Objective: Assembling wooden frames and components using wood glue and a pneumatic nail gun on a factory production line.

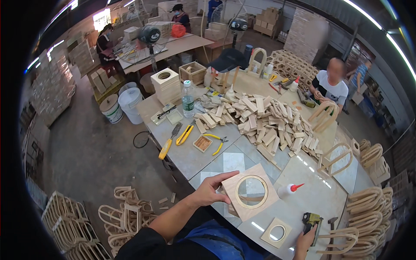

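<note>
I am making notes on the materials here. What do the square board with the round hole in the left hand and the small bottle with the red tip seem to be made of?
The pale square board with a round hole, held by the left hand, looks like unfinished light wood or plywood: matt tan, with a faint grain. The small white bottle with a red tip seems to be smooth plastic.

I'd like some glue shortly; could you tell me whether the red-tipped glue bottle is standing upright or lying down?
Lying down: the glue bottle rests on its side on the table, red tip pointing right.
</note>
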The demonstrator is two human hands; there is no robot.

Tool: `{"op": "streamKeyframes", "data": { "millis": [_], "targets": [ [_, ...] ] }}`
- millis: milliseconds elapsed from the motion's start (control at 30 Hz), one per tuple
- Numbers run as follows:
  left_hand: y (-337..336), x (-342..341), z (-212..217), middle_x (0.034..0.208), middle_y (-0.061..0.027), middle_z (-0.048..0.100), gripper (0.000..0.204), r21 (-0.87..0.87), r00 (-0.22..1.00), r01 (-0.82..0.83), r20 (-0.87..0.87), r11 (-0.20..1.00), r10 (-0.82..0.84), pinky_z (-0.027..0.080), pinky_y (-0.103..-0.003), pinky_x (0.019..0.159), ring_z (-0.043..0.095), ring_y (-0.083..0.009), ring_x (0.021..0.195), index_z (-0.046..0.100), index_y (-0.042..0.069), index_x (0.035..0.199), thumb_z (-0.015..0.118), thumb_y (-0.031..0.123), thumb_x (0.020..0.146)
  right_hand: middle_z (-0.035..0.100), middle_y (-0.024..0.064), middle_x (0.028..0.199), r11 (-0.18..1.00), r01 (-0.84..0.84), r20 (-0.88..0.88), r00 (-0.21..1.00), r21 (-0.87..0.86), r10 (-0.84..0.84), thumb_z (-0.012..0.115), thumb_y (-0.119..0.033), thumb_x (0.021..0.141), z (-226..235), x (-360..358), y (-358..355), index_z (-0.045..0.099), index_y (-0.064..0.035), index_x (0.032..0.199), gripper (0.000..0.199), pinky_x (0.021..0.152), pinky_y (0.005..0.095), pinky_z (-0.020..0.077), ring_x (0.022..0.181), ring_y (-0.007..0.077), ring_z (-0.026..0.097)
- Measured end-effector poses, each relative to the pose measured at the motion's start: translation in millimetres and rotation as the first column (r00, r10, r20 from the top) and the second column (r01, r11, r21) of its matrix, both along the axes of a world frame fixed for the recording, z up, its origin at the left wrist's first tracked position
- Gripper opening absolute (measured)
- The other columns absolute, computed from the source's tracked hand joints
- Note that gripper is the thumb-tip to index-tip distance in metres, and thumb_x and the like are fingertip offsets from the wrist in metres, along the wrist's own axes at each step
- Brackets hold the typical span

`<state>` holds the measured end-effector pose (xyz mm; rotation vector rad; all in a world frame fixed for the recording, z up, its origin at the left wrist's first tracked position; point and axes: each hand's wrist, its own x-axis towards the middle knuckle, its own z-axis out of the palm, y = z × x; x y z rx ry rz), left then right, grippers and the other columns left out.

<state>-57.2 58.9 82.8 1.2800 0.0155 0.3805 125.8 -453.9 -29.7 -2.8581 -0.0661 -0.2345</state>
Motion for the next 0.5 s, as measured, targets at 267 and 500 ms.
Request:
{"op": "streamKeyframes", "data": {
  "millis": [267, 500],
  "targets": [
    [-14.9, -0.3, 3.1, 0.149, -0.0093, 0.057, 0.1, 0.015, 0.995, -0.022, -0.098, 1.0, 0.023, 0.041, -0.033, 0.116, 0.056, -0.0203, 0.128, 0.052, 0.004, 0.15, 0.097, 0.008, 0.06, 0.067, 0.0255, 0.115, 0.984, 0.049, -0.143, 0.989, 0.172, -0.024, 0.063, -0.018, 0.092, 65.6, 44.2, -51.7, 0.059, 0.0048, 0.133, 0.047, 0.085, 0.041, 0.0535, 0.099, 0.0354, 0.068],
    [-20.7, 15.4, 7.8, 0.147, -0.0091, 0.06, 0.103, 0.049, 0.999, -0.027, -0.032, 0.998, 0.028, 0.041, -0.033, 0.116, 0.058, -0.0199, 0.126, 0.054, 0.005, 0.149, 0.098, 0.006, 0.055, 0.049, 0.0042, 0.061, 0.652, 0.171, -0.266, 0.963, 0.739, 0.05, 0.055, -0.009, 0.097, 248.3, -23.5, 62.6, 0.061, 0.0038, 0.125, 0.032, 0.042, 0.0237, 0.0358, 0.046, 0.0093, 0.042]
  ]
}}
